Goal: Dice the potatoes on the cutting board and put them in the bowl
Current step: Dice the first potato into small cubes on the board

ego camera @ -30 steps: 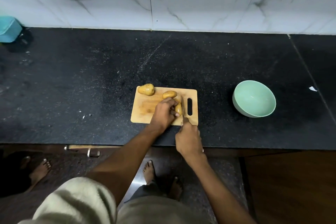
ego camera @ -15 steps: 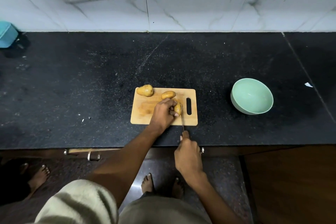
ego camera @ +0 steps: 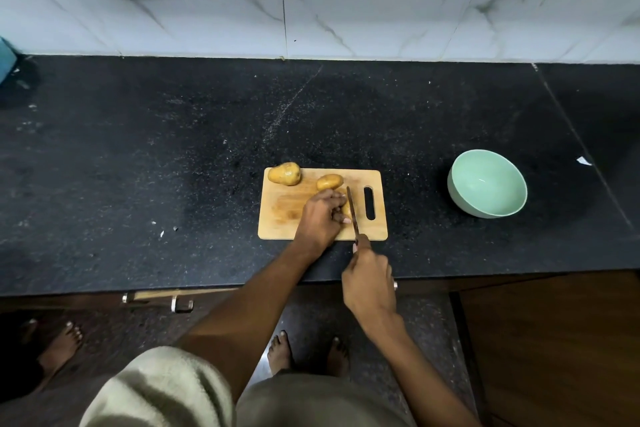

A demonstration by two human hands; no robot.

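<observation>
My left hand (ego camera: 320,218) is curled over a potato (ego camera: 345,207) on the wooden cutting board (ego camera: 287,211), holding it down. Only a bit of that potato peeks out past my fingers. My right hand (ego camera: 370,282) is wrapped tight around the handle of a knife (ego camera: 352,211), out past the near edge of the board. The blade lies right beside my left fingertips, against the held potato, and points toward the wall.

Two more whole potatoes sit on the board. One potato (ego camera: 284,174) is at the far left corner, partly over the edge. The other potato (ego camera: 329,182) is by the far edge, just behind my left hand.

The board lies near the front edge of the black counter (ego camera: 138,166). The green bowl (ego camera: 487,183) stands on the counter well to the right of the board, and I see nothing in it.
</observation>
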